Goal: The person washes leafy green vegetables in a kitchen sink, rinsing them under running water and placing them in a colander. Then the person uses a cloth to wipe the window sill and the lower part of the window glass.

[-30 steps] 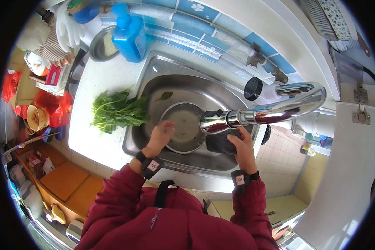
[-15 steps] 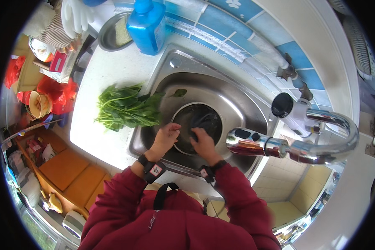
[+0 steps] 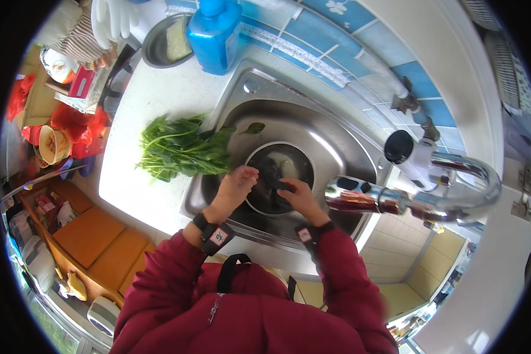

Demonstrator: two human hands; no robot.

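The right hand reaches over a round bowl of shiny metal, and its fingers are bent close together around a soft black piece inside this bowl. Whether this piece is a cloth or a sponge I cannot tell, because it is small and dark in this view. The left hand has its fingers curled loosely, with a small gap to the thumb, near the left side of the bowl; I see nothing in their hold.

Under both sets of fingers lies the oval sink of brushed steel, which carries the bowl. Just left of the left fingers, a bunch of green leafy vegetable rests on the white worktop and hangs partly over the sink edge. One loose dark green leaf lies in the sink, beyond the left fingers. The curved chrome tap points its head toward the right fingers, from their right side.

The step in hand, I judge, is handling the black piece within the bowl. The next move seems to call for a firm right grip, with the left fingers steadying the rim.
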